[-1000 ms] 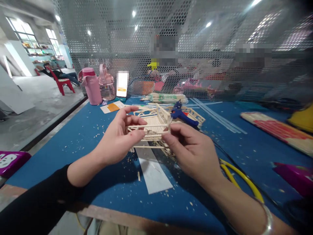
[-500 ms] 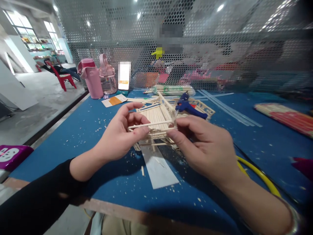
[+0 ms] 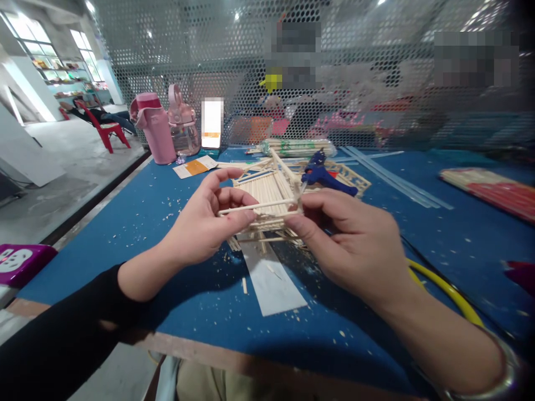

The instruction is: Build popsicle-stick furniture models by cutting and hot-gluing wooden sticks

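Observation:
Between my two hands is a small structure of pale wooden sticks (image 3: 270, 190), with a flat slatted panel and thin rails along its near side. My left hand (image 3: 213, 214) pinches the near left part between thumb and fingers. At the near right corner, my right hand (image 3: 346, 234) grips the structure the same way, its fingertips partly hidden. Just behind my right hand lies a blue glue gun (image 3: 328, 179), next to a lattice piece of sticks (image 3: 355, 179). A white paper strip (image 3: 273, 284) lies on the blue table (image 3: 167, 301) under the structure.
A pink thermos (image 3: 155, 131), a clear bottle (image 3: 184, 131) and a lit phone (image 3: 211, 131) stand at the back left. Bagged sticks (image 3: 296, 147) lie by the perforated screen. Plastic strips (image 3: 397, 178), a red stick pack (image 3: 493, 195) and a yellow cable (image 3: 451, 295) are on the right.
My hands keep the same hold on the stick structure, which looks very slightly tilted against before. The whole view has shifted a little.

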The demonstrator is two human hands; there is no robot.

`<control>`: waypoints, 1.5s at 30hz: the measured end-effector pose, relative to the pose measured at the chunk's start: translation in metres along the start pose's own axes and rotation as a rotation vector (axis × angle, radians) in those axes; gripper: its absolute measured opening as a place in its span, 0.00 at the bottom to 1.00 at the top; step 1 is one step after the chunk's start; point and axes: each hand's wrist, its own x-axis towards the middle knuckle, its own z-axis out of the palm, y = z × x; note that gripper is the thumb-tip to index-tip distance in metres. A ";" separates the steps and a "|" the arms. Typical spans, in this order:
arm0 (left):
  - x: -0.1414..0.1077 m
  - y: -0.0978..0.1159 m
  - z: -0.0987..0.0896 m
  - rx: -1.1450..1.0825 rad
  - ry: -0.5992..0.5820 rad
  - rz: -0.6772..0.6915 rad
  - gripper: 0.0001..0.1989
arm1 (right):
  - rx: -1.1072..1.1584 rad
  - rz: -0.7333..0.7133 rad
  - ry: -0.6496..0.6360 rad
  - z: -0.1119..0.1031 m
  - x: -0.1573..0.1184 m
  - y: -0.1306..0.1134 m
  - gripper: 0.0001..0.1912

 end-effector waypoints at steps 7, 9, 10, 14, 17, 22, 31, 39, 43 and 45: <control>0.000 0.002 0.001 0.039 0.038 -0.056 0.24 | -0.006 0.037 -0.026 0.000 0.000 -0.002 0.04; 0.000 0.002 0.001 0.035 0.039 -0.066 0.24 | -0.004 0.030 -0.023 0.001 0.000 -0.002 0.04; 0.000 0.003 0.001 0.032 0.037 -0.072 0.24 | -0.002 0.024 -0.020 0.001 0.000 -0.002 0.03; 0.000 0.003 0.000 0.040 0.020 -0.075 0.23 | 0.009 0.012 -0.008 0.001 -0.001 0.000 0.02; -0.001 0.004 0.000 0.069 0.018 -0.045 0.23 | 0.013 0.011 -0.006 0.001 -0.001 0.001 0.03; -0.003 0.003 0.003 0.124 0.047 0.050 0.21 | 0.012 0.031 -0.014 0.001 -0.001 0.002 0.04; -0.009 -0.010 0.008 0.231 0.164 0.231 0.17 | 0.033 0.058 -0.034 0.000 -0.001 -0.002 0.04; -0.008 -0.011 0.007 0.276 0.152 0.232 0.15 | 0.037 0.062 -0.032 0.001 -0.002 -0.001 0.05; -0.008 -0.009 0.008 0.224 0.155 0.177 0.16 | 0.038 0.091 -0.046 0.002 -0.002 0.000 0.05; -0.007 -0.007 0.008 0.192 0.161 0.151 0.17 | 0.041 0.096 -0.046 0.002 -0.002 0.000 0.05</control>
